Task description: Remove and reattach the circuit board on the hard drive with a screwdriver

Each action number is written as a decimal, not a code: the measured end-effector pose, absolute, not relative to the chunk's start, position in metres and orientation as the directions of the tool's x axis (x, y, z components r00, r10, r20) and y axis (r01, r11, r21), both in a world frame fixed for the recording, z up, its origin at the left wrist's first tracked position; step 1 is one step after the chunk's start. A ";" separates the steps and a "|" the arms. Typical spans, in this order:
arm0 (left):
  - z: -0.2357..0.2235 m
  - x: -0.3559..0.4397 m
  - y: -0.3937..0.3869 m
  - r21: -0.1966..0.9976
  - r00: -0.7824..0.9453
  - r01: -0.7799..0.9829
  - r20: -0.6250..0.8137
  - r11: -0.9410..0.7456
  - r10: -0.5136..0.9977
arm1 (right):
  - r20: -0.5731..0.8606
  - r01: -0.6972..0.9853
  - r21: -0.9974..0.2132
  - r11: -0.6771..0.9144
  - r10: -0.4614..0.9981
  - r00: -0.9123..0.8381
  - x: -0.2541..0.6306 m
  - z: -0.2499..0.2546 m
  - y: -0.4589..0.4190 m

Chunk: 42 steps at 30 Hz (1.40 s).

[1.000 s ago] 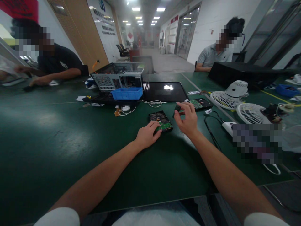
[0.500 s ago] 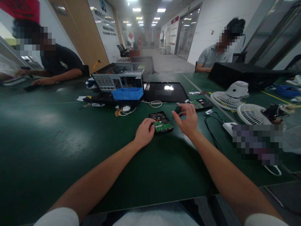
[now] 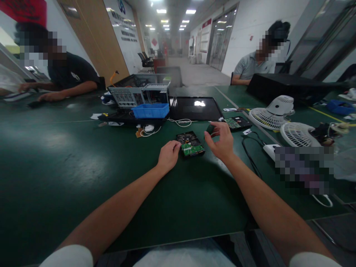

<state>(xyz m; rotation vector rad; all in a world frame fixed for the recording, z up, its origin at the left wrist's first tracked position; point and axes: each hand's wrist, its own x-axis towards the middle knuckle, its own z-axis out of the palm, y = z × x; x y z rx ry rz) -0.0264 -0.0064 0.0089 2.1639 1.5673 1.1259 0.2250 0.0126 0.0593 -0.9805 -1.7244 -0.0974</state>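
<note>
A hard drive (image 3: 190, 138) lies on the green table with its green circuit board facing up. Close to its left edge is my left hand (image 3: 168, 155), thumb and fingers pinched together; anything small between the fingertips is hidden. On the drive's right side, my right hand (image 3: 222, 140) grips a small screwdriver (image 3: 210, 129) by its stubby dark green handle. Its thin shaft points down toward the drive's right edge, and I cannot tell whether the tip touches it.
A second hard drive (image 3: 237, 122) lies behind my right hand. Farther back are a blue bin (image 3: 150, 111), an open computer case (image 3: 126, 97) and a black panel (image 3: 194, 108). White fan parts (image 3: 296, 134) and a power strip (image 3: 271, 151) are at right. Two people sit across the table.
My left hand has drawn back slightly to the left off the hard drive, its fingers closing into a pinch. My right hand and the screwdriver stay almost still.
</note>
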 end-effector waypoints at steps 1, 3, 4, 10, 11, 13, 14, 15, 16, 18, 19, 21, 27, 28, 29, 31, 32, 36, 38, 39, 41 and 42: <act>0.010 -0.026 -0.007 0.595 0.126 0.703 0.435 -0.390 0.892 | 0.825 0.640 -0.397 0.658 0.561 -0.064 0.225 0.059 0.013; 0.012 -0.025 -0.009 0.598 0.126 0.703 0.428 -0.385 0.895 | 0.818 0.621 -0.410 0.668 0.570 -0.074 0.226 0.059 0.013; 0.014 -0.025 -0.010 0.598 0.128 0.703 0.426 -0.385 0.896 | 0.814 0.613 -0.415 0.673 0.575 -0.080 0.226 0.058 0.013; 0.019 -0.024 -0.013 0.624 0.132 0.673 0.426 -0.397 0.895 | 0.809 0.616 -0.421 0.666 0.583 -0.077 0.225 0.056 0.014; 0.020 -0.024 -0.014 0.627 0.131 0.672 0.423 -0.394 0.896 | 0.811 0.624 -0.417 0.661 0.581 -0.074 0.225 0.056 0.014; 0.021 -0.024 -0.014 0.636 0.125 0.668 0.417 -0.387 0.901 | 0.816 0.638 -0.406 0.655 0.574 -0.070 0.225 0.057 0.014; 0.021 -0.023 -0.015 0.642 0.121 0.665 0.411 -0.381 0.904 | 0.818 0.641 -0.402 0.653 0.571 -0.068 0.225 0.058 0.014; 0.021 -0.023 -0.015 0.649 0.119 0.661 0.405 -0.377 0.906 | 0.820 0.642 -0.399 0.655 0.568 -0.068 0.225 0.058 0.014; 0.021 -0.023 -0.015 0.656 0.116 0.656 0.401 -0.373 0.909 | 0.822 0.639 -0.398 0.658 0.565 -0.070 0.225 0.059 0.014; 0.020 -0.023 -0.014 0.667 0.110 0.648 0.397 -0.368 0.911 | 0.825 0.632 -0.396 0.666 0.561 -0.074 0.225 0.059 0.013; 0.020 -0.023 -0.014 0.669 0.110 0.645 0.397 -0.370 0.911 | 0.826 0.630 -0.395 0.669 0.559 -0.076 0.225 0.059 0.013; 0.019 -0.024 -0.013 0.667 0.120 0.643 0.398 -0.377 0.909 | 0.826 0.628 -0.396 0.670 0.559 -0.076 0.225 0.059 0.013; 0.019 -0.024 -0.014 0.665 0.139 0.646 0.381 -0.376 0.914 | 0.773 0.566 -0.495 0.659 0.632 -0.059 0.224 0.056 0.014; 0.020 -0.023 -0.014 0.661 0.146 0.647 0.382 -0.380 0.913 | 0.766 0.558 -0.508 0.656 0.640 -0.055 0.224 0.055 0.015; 0.020 -0.023 -0.014 0.655 0.155 0.650 0.382 -0.385 0.911 | 0.763 0.556 -0.516 0.652 0.645 -0.049 0.224 0.055 0.015; 0.020 -0.024 -0.015 0.640 0.175 0.658 0.382 -0.396 0.908 | 0.763 0.570 -0.516 0.639 0.646 -0.033 0.223 0.054 0.014; 0.020 -0.024 -0.014 0.633 0.185 0.663 0.379 -0.400 0.907 | 0.766 0.580 -0.511 0.634 0.643 -0.027 0.223 0.054 0.014; 0.018 -0.024 -0.014 0.609 0.206 0.679 0.377 -0.409 0.903 | 0.784 0.604 -0.477 0.639 0.620 -0.036 0.223 0.056 0.013; 0.018 -0.023 -0.013 0.610 0.209 0.677 0.378 -0.413 0.902 | 0.791 0.612 -0.461 0.642 0.610 -0.044 0.223 0.056 0.013; 0.018 -0.023 -0.013 0.612 0.212 0.674 0.376 -0.414 0.902 | 0.793 0.619 -0.456 0.640 0.607 -0.043 0.223 0.056 0.013; 0.018 -0.023 -0.014 0.613 0.222 0.672 0.369 -0.416 0.903 | 0.795 0.634 -0.450 0.629 0.606 -0.038 0.223 0.056 0.013; 0.018 -0.022 -0.014 0.608 0.230 0.676 0.363 -0.417 0.903 | 0.793 0.640 -0.450 0.623 0.608 -0.034 0.224 0.055 0.014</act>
